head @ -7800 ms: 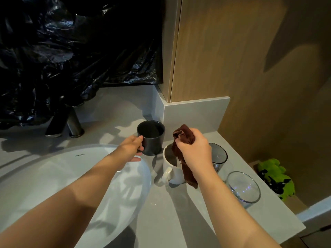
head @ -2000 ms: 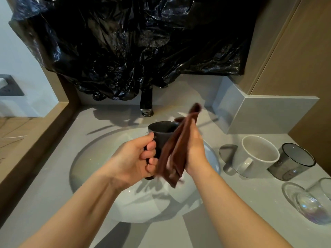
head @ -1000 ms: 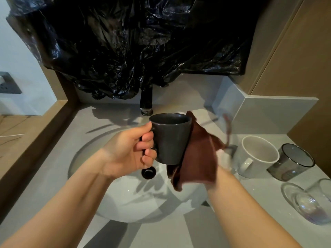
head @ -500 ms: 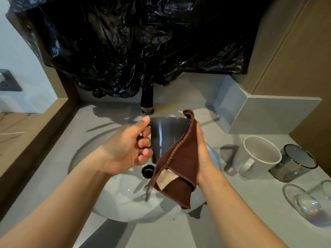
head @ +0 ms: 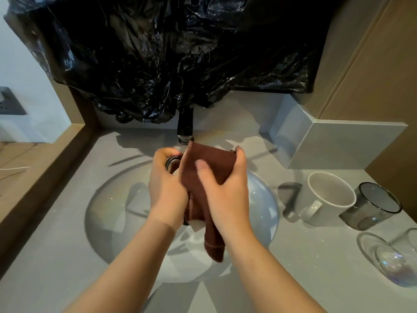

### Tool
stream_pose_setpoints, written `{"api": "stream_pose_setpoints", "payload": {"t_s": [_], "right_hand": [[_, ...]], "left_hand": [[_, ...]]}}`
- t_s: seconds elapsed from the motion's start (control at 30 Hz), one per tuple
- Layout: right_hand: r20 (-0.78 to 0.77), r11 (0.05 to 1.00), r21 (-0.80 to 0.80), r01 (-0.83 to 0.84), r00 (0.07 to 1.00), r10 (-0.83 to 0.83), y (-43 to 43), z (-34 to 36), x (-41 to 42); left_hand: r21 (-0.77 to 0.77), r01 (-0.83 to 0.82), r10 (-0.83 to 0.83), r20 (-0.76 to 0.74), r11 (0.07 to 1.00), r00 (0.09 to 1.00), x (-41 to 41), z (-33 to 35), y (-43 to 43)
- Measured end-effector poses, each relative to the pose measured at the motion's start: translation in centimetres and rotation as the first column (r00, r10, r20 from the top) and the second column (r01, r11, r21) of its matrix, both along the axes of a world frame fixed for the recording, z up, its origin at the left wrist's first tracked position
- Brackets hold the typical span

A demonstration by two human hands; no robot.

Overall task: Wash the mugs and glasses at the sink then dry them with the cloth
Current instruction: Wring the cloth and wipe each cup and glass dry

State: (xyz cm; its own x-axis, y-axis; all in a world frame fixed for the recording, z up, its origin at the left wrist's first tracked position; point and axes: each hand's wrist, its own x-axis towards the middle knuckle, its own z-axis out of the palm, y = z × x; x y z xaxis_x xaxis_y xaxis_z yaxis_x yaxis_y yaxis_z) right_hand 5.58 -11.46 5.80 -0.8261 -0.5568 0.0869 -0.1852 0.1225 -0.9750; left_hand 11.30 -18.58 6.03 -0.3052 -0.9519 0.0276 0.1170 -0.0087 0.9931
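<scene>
Over the white sink basin (head: 108, 206) my left hand (head: 165, 188) grips the dark grey mug (head: 172, 161), of which only a bit of rim and handle shows. A brown cloth (head: 207, 163) is draped over the mug, its tail hanging toward the basin. My right hand (head: 225, 190) holds the cloth wrapped round the mug, thumb across the front and fingers curled over the far side. On the counter to the right stand a white mug (head: 327, 199), a smoky grey glass (head: 372, 206) and a clear glass (head: 392, 260) lying on its side.
A black tap (head: 185, 125) rises behind the basin, under a crumpled black plastic sheet (head: 169, 53). A grey upstand (head: 338, 143) and wooden cabinet (head: 383, 75) close off the right back. A wooden ledge (head: 33, 168) runs along the left.
The mug has tipped over and is now almost hidden under the cloth. My right hand has come round from the mug's side and closed over it with the cloth.
</scene>
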Motion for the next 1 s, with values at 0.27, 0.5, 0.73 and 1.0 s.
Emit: {"api": "stream_pose_setpoints", "payload": {"t_s": [0.27,0.5,0.73,1.0], "right_hand": [[0.791,0.956,-0.294,0.023,0.567,0.229,-0.4,0.6,-2.5],[0.467,0.980,-0.197,0.014,0.880,0.081,-0.5,-1.0,-1.9],[0.660,0.943,-0.325,-0.074,0.696,0.282,-0.2,-0.9,-1.8],[0.610,0.928,-0.366,0.077,0.773,0.176,0.1,-0.3,-1.2]], "left_hand": [[0.004,-0.006,0.006,-0.097,1.000,0.995,-0.1,1.2,0.0],[-0.029,0.000,-0.001,-0.043,1.000,0.999,0.2,1.1,-0.6],[0.060,0.038,-0.034,-0.062,0.998,0.997,0.1,1.6,-0.6],[-0.389,0.030,0.098,0.303,0.921,0.948,0.1,0.8,-1.2]]}}
